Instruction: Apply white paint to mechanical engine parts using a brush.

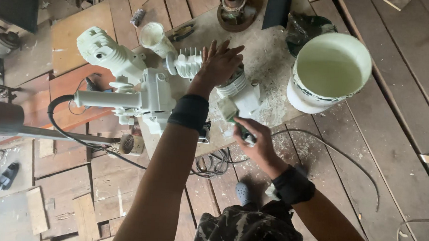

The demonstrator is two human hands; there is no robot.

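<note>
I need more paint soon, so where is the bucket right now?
The white bucket stands at the upper right of the head view, on the board's right edge, just right of the painted machine and beyond the right hand.

Left hand [220, 61] spread flat on the pale-painted engine [149, 88] lying across the wooden board [269, 64]; right hand [253, 141] gripping a paintbrush [235, 118] near the board's front edge; white bucket [328, 73] at its right edge.
</note>
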